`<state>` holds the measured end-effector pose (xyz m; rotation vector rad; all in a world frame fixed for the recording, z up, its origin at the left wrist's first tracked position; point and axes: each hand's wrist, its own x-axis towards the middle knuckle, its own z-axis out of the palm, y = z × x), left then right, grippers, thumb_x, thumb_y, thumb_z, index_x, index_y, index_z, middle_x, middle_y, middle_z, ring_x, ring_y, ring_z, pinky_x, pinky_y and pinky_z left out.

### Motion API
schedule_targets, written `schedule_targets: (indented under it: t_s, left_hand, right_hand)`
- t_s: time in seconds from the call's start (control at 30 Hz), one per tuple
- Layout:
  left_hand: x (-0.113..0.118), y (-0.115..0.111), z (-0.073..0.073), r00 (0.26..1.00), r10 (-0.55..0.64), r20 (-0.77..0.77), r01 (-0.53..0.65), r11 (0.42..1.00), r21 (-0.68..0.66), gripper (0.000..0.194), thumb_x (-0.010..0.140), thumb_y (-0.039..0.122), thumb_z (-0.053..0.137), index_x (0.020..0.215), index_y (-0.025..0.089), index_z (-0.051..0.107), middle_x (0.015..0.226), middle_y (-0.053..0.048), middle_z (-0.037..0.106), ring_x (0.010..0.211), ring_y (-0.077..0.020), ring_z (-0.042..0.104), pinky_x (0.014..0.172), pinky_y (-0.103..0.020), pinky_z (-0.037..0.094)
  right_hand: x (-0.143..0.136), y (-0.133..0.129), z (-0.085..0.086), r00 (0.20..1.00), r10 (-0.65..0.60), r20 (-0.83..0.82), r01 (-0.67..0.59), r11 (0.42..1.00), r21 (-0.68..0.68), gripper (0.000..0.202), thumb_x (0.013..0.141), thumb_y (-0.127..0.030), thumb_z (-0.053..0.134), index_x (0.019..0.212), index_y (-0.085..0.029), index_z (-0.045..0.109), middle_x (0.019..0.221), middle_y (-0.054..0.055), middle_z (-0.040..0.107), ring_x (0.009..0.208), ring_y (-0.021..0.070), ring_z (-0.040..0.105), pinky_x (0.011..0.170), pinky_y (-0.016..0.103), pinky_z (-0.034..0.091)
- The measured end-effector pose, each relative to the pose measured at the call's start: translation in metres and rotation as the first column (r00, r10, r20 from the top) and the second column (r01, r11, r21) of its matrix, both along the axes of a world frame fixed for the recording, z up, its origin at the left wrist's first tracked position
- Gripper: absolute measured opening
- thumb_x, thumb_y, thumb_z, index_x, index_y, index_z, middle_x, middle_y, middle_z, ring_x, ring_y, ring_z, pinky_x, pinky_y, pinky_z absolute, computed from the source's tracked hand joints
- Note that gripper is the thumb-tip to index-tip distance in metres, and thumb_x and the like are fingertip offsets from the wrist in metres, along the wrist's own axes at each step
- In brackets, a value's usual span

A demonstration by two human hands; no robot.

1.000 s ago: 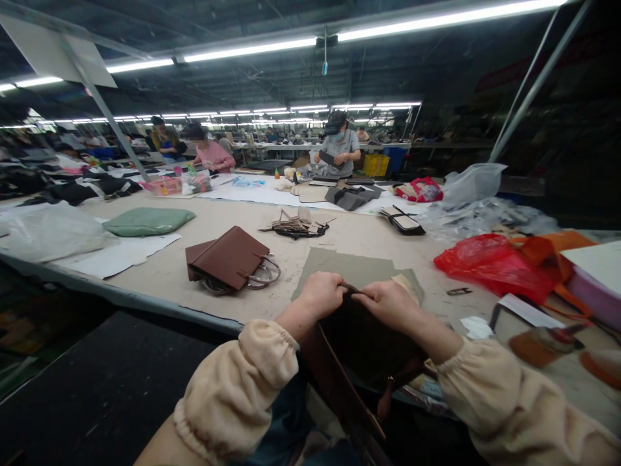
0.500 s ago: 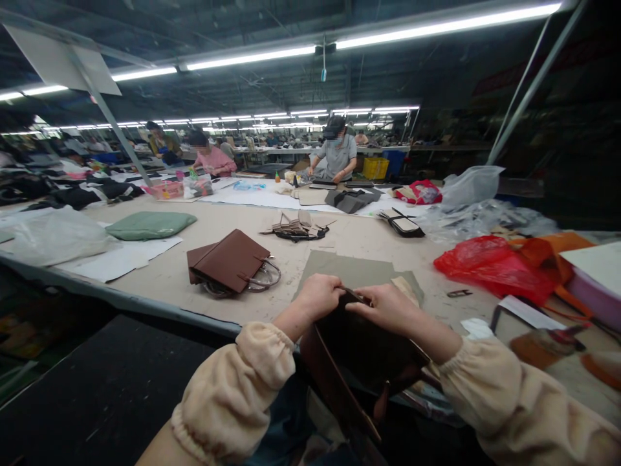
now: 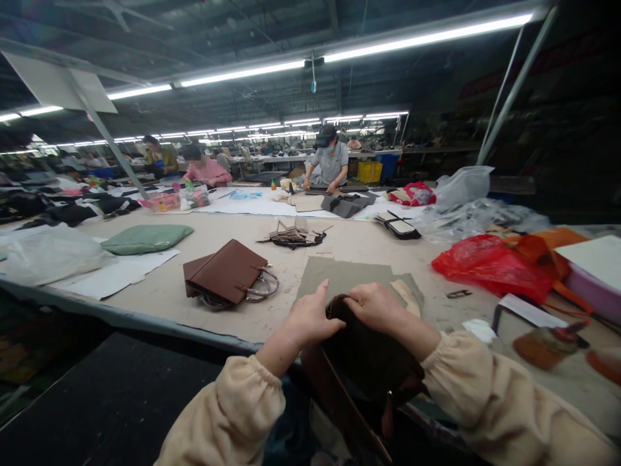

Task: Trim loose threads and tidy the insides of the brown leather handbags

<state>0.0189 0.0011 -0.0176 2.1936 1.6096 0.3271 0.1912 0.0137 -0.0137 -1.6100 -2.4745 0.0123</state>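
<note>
A dark brown handbag (image 3: 373, 349) with an olive-brown lining tilts at the table's edge close to my body, its mouth towards me. My right hand (image 3: 381, 307) is closed on its upper rim, thumb and fingers pinching the edge. At the rim's left corner, my left hand (image 3: 310, 317) has its index finger raised and thumb stretched apart, the thumb against the bag. The left hand's other fingers are hidden. Behind the hands lies a flat grey-green sheet (image 3: 334, 275). A finished-looking brown handbag (image 3: 233, 272) with wrapped handles lies on its side to the left.
Left on the table are a green pouch (image 3: 148, 238) and a clear plastic bag (image 3: 58, 255). Strips (image 3: 295, 233) lie centre. A red plastic bag (image 3: 490, 265), small clippers (image 3: 458, 294) and an orange-brown bottle (image 3: 546, 346) are right. A co-worker (image 3: 330, 158) works across the table.
My left hand has loosened its pinch on the rim, spreading thumb and index finger. My right hand stays on the rim, which now stands more folded at the corner. The view tilts slightly upward.
</note>
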Motion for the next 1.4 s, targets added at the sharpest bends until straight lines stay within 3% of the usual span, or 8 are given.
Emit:
schedule_targets:
  t_s: [0.3,0.57,0.73,0.9,1.0,1.1,1.27,1.4]
  left_hand:
    - [-0.011,-0.028,-0.013,0.991,0.127,-0.040,-0.124,0.990,0.065,0.067,0.072,0.034,0.058,0.132,0.015,0.033,0.104,-0.013,0.064,0.102,-0.0266,0.057,0.086,-0.033,0.043]
    - [-0.030,0.016,0.017,0.975,0.095,-0.199,-0.076,0.992,0.101,0.037,0.069,0.015,0.055,0.106,0.016,0.056,0.098,-0.013,0.065,0.098,-0.0275,0.059,0.082,-0.035,0.045]
    - [-0.021,0.014,0.012,0.995,0.068,-0.072,-0.060,0.991,0.116,0.051,0.066,0.024,0.067,0.114,0.021,0.048,0.105,-0.007,0.063,0.101,-0.0216,0.058,0.085,-0.029,0.044]
    - [-0.015,0.001,-0.011,0.934,0.151,0.324,-0.158,0.987,-0.003,0.069,0.062,0.027,0.071,0.122,0.016,0.039,0.105,-0.006,0.063,0.091,-0.0175,0.061,0.077,-0.025,0.047]
    - [-0.016,-0.003,-0.013,0.963,0.173,0.207,-0.182,0.983,0.023,0.050,0.073,0.030,0.060,0.119,0.016,0.047,0.098,-0.005,0.066,0.087,-0.0155,0.062,0.074,-0.023,0.048]
    - [-0.013,-0.006,-0.007,0.984,0.175,0.036,-0.177,0.979,0.101,0.026,0.079,0.032,0.048,0.093,0.018,0.064,0.091,-0.005,0.068,0.086,-0.0172,0.062,0.076,-0.025,0.047]
    - [-0.011,-0.006,-0.002,0.973,0.225,-0.058,-0.215,0.966,0.144,0.031,0.080,0.031,0.042,0.082,0.015,0.069,0.086,-0.012,0.068,0.085,-0.0229,0.062,0.079,-0.032,0.047]
    - [-0.022,0.004,-0.002,0.964,0.249,-0.095,-0.231,0.959,0.164,0.032,0.079,0.030,0.043,0.083,0.014,0.070,0.086,-0.014,0.068,0.085,-0.0251,0.062,0.078,-0.034,0.047]
  right_hand:
    - [-0.009,-0.004,-0.002,0.998,-0.064,-0.012,0.065,0.998,0.022,0.036,0.085,-0.031,0.039,0.068,-0.020,0.068,0.072,0.006,0.068,0.067,0.0166,0.060,0.058,0.026,0.034]
    - [-0.003,-0.014,0.005,0.995,-0.101,-0.017,0.102,0.994,0.045,0.037,0.086,-0.033,0.039,0.064,-0.021,0.065,0.069,0.005,0.068,0.066,0.0170,0.060,0.055,0.026,0.032]
    - [0.008,-0.022,-0.001,0.981,-0.186,-0.052,0.188,0.982,0.027,0.038,0.086,-0.036,0.038,0.060,-0.022,0.063,0.065,0.005,0.067,0.065,0.0174,0.060,0.053,0.026,0.032]
    - [0.021,-0.023,-0.014,0.981,-0.193,-0.036,0.195,0.979,0.061,0.040,0.088,-0.040,0.035,0.064,-0.023,0.063,0.067,0.003,0.067,0.064,0.0172,0.060,0.051,0.026,0.031]
    - [0.025,-0.023,-0.018,0.985,-0.168,-0.028,0.171,0.978,0.118,0.032,0.087,-0.040,0.039,0.076,-0.025,0.066,0.073,0.003,0.069,0.067,0.0187,0.061,0.053,0.027,0.033]
    - [0.023,-0.024,-0.015,0.991,-0.133,-0.018,0.134,0.974,0.184,0.025,0.085,-0.032,0.044,0.098,-0.027,0.064,0.088,0.002,0.070,0.075,0.0197,0.062,0.058,0.028,0.036]
    - [0.010,-0.026,-0.002,0.986,-0.157,0.062,0.144,0.975,0.170,0.027,0.085,-0.027,0.042,0.094,-0.026,0.068,0.088,0.004,0.070,0.073,0.0219,0.064,0.059,0.030,0.039]
    - [0.006,-0.022,-0.003,0.993,-0.085,-0.080,0.089,0.995,0.039,0.031,0.088,-0.032,0.038,0.102,-0.030,0.066,0.096,0.001,0.069,0.085,0.0220,0.064,0.065,0.029,0.043]
